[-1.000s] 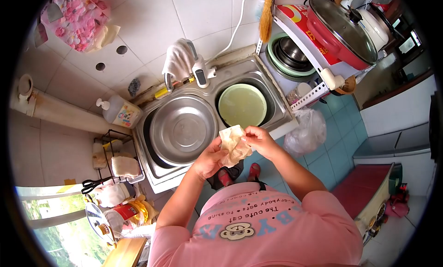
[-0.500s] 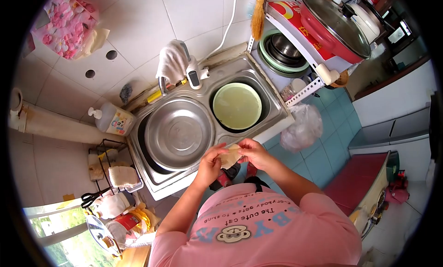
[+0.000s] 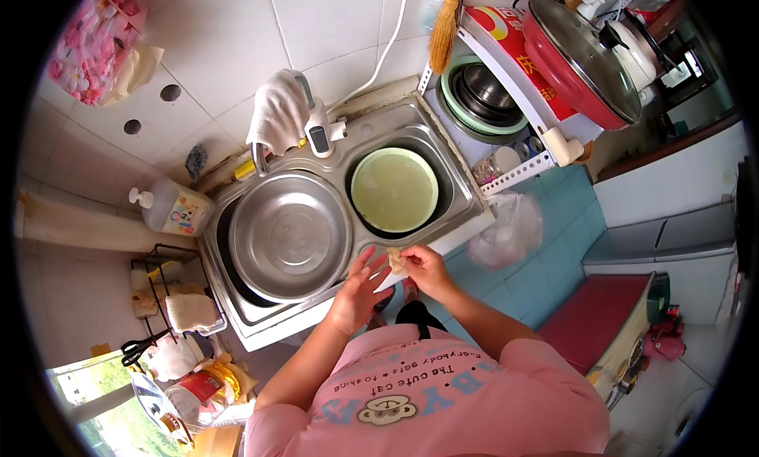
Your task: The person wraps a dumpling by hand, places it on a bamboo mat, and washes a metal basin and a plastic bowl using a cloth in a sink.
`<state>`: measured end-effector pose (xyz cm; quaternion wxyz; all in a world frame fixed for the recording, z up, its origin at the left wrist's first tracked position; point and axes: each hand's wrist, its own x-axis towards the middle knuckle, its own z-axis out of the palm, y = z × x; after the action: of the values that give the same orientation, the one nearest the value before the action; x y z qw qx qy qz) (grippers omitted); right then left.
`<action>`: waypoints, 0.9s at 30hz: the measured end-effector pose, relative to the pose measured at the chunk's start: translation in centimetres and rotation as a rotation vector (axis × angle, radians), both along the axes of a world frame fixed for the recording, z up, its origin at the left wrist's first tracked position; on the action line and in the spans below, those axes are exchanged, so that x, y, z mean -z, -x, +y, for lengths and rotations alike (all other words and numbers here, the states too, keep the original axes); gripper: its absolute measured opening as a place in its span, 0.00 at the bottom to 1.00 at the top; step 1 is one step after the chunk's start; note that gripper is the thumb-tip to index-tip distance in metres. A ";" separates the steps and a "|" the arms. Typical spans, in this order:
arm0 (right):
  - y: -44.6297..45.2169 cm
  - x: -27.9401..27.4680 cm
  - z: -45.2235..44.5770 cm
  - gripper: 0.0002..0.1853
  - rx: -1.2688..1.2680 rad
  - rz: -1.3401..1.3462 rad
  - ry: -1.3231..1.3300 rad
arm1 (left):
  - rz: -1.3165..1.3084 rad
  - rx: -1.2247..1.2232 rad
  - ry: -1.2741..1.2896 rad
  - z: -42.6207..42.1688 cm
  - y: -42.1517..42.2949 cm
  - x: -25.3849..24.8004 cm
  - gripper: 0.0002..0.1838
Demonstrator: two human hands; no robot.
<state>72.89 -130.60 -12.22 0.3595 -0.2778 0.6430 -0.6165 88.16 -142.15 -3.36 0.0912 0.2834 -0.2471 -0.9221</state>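
My right hand (image 3: 428, 272) pinches a small, soft, beige cloth-like piece (image 3: 394, 259), bunched up at the fingertips. What it is made of I cannot make out. Just beside it my left hand (image 3: 360, 297) is open, its fingers spread and pointing up toward the sink. Both hands are in front of the sink's near edge. Behind them, a wide shallow metal basin (image 3: 291, 236) rests in the left sink bowl. In the right bowl sits a pale green basin (image 3: 394, 190) with cloudy liquid in it.
A faucet (image 3: 318, 133) with a towel (image 3: 275, 113) over it rises behind the sink. To the left stand a soap pump bottle (image 3: 175, 208) and a wire rack with a sponge (image 3: 191, 311). At right are a shelf with a red pan (image 3: 581, 69) and a plastic bag (image 3: 507, 229).
The beige piece was spread flat between both hands; now it is crumpled in the right hand. My left hand has let go and opened its fingers. The view has shifted slightly.
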 end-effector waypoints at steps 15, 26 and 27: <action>28.7 7.1 -17.4 0.10 -0.259 1.099 -0.103 | -0.121 -0.350 -0.074 1.6 0.7 6.4 0.32; 26.6 11.7 -24.1 0.09 -0.704 1.450 -0.218 | -0.156 -0.480 -0.089 2.7 1.1 8.6 0.30; 26.9 12.1 -24.0 0.09 -0.745 1.483 -0.228 | -0.138 -0.488 -0.093 2.8 1.1 8.6 0.30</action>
<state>45.94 -154.64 -24.29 0.0496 -0.7675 0.6375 -0.0460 87.01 -139.36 -11.97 0.2810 0.4007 -0.1345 -0.8616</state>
